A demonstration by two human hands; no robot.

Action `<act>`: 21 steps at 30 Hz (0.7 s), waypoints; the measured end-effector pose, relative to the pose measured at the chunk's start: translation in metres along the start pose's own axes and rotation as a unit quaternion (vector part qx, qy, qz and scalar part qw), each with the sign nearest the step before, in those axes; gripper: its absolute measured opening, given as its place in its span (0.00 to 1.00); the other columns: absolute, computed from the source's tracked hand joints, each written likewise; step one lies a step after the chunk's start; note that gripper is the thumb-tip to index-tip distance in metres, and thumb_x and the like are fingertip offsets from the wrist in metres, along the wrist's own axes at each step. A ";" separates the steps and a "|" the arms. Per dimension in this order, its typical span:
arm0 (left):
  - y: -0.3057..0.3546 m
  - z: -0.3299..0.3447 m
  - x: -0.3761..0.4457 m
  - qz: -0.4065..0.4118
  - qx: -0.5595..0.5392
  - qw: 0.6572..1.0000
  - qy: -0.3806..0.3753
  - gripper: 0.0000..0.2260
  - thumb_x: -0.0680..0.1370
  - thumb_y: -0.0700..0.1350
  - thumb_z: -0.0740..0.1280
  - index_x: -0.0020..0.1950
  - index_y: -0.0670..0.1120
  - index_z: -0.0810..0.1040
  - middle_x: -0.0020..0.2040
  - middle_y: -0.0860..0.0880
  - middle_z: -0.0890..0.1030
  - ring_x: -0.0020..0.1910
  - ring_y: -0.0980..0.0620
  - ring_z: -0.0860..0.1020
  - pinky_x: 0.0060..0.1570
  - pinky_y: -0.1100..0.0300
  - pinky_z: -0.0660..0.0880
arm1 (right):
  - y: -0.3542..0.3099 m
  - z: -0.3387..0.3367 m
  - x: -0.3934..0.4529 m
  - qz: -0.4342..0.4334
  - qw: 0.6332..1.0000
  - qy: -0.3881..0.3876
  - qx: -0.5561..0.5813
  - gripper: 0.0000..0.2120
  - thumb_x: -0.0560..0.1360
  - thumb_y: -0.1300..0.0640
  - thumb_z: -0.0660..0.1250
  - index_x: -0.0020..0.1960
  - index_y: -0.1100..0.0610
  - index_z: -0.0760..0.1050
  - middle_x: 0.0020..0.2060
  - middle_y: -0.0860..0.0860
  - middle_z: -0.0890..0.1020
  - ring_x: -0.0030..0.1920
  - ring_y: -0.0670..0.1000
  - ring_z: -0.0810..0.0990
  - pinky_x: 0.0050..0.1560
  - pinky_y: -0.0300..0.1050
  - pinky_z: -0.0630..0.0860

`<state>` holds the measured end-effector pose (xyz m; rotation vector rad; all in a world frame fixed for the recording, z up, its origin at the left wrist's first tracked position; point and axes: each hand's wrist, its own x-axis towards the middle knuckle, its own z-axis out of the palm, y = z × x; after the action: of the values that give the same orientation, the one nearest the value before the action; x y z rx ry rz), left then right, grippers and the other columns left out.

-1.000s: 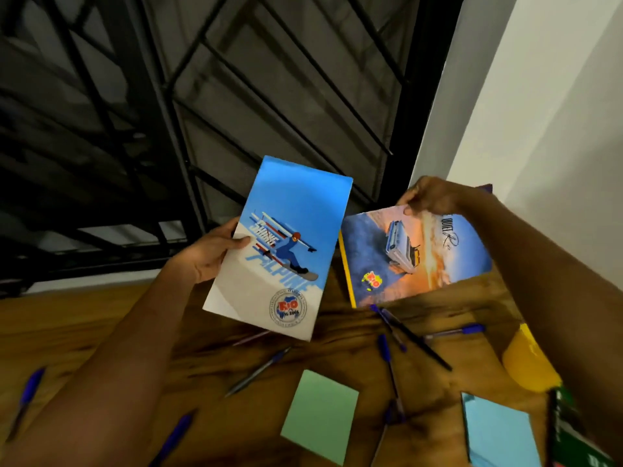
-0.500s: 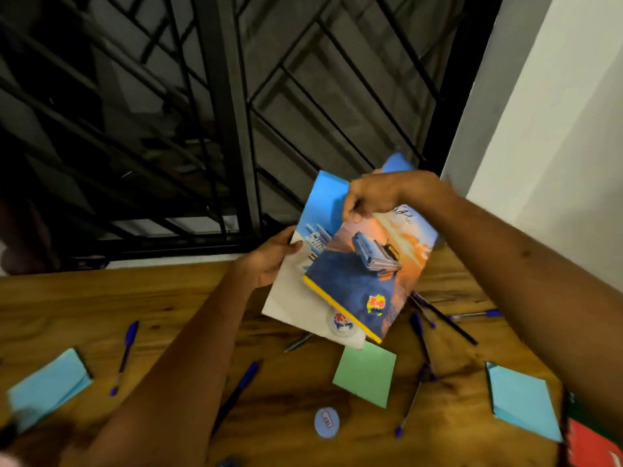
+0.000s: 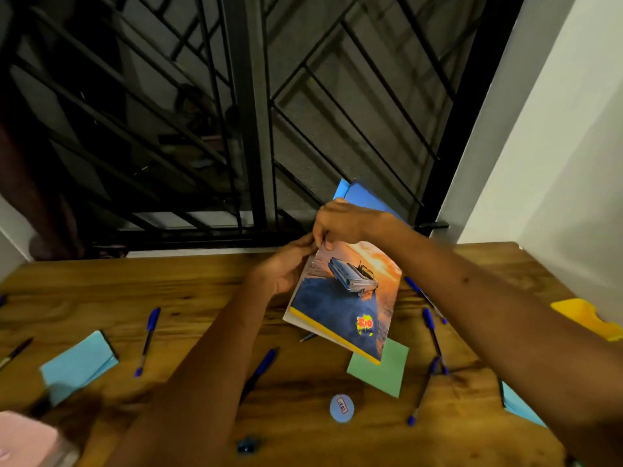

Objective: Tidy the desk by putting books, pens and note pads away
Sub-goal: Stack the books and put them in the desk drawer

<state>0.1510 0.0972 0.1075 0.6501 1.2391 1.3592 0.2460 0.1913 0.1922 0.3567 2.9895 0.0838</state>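
Note:
Both hands hold two thin books stacked together above the wooden desk [image 3: 168, 291]. The top one, the car-cover book [image 3: 350, 298], shows a blue car at sunset and has a yellow spine edge. Beneath it only a white corner and a blue top edge of the ski-cover book [image 3: 365, 197] peek out. My left hand [image 3: 290, 264] grips the stack's left edge from below. At the stack's upper edge my right hand [image 3: 344, 222] pinches from above. Several blue pens [image 3: 148, 338] lie scattered on the desk, and a green note pad [image 3: 384, 370] lies under the stack's lower corner.
A light blue note pad [image 3: 79, 364] lies at the left, another [image 3: 519, 406] at the right edge under my arm. A pink pad [image 3: 27, 439] is at bottom left, a yellow object [image 3: 586, 318] at right, a round blue sticker [image 3: 341, 407] near the front. A black window grille [image 3: 249, 129] stands behind the desk.
My right hand lifted the car-cover book off the desk and brought it left onto the ski-cover book in my left hand. The two now sit squared together, almost hiding the lower one.

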 end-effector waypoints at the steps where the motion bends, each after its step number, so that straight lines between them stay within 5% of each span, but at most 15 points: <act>1: -0.002 -0.001 -0.001 -0.005 -0.001 1.000 0.003 0.13 0.82 0.40 0.56 0.65 0.45 0.72 0.44 0.44 0.82 0.41 0.49 0.81 0.45 0.52 0.78 | -0.001 0.002 0.000 -0.005 1.000 0.004 0.007 0.11 0.70 0.64 0.67 0.50 0.56 0.83 0.49 0.50 0.84 0.53 0.50 0.78 0.58 0.47 0.71; 9: -0.013 -0.003 -0.001 -0.028 -0.103 0.993 -0.045 0.13 0.77 0.42 0.57 0.45 0.43 0.82 0.42 0.42 0.84 0.41 0.45 0.82 0.49 0.52 0.77 | -0.002 0.013 0.002 0.000 0.998 0.061 -0.008 0.07 0.68 0.59 0.67 0.43 0.55 0.83 0.43 0.52 0.84 0.48 0.53 0.79 0.50 0.51 0.74; 13: -0.021 0.015 0.000 0.035 -0.114 0.991 -0.059 0.13 0.75 0.29 0.56 0.49 0.40 0.77 0.37 0.46 0.85 0.37 0.50 0.84 0.44 0.60 0.81 | -0.007 0.020 0.006 0.036 0.996 0.078 0.034 0.06 0.68 0.59 0.65 0.39 0.56 0.81 0.43 0.54 0.82 0.47 0.55 0.79 0.48 0.51 0.75; 16: -0.021 0.021 0.006 0.065 -0.158 0.983 -0.074 0.19 0.74 0.24 0.55 0.59 0.40 0.74 0.42 0.45 0.84 0.40 0.49 0.84 0.45 0.58 0.82 | 0.000 0.021 -0.002 0.081 0.983 0.123 0.112 0.08 0.67 0.61 0.71 0.46 0.59 0.81 0.48 0.54 0.79 0.52 0.54 0.77 0.51 0.47 0.73; 19: -0.018 0.014 0.010 0.066 -0.177 0.978 -0.088 0.29 0.73 0.23 0.54 0.71 0.44 0.67 0.50 0.41 0.83 0.44 0.46 0.84 0.47 0.54 0.82 | 0.017 0.024 -0.021 0.181 0.927 0.269 0.188 0.24 0.66 0.51 0.76 0.59 0.58 0.77 0.57 0.55 0.76 0.60 0.56 0.72 0.61 0.51 0.69; 21: -0.015 0.007 0.012 0.069 -0.179 0.977 -0.088 0.31 0.74 0.23 0.54 0.73 0.47 0.64 0.54 0.41 0.82 0.46 0.45 0.84 0.48 0.53 0.81 | 0.026 0.025 -0.038 0.331 0.841 0.380 0.198 0.28 0.69 0.44 0.72 0.64 0.59 0.73 0.60 0.57 0.74 0.62 0.58 0.70 0.63 0.54 0.67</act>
<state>0.1607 0.1076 0.0924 0.5926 0.7923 1.5562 0.2919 0.2081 0.1734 1.7772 3.4061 -0.4399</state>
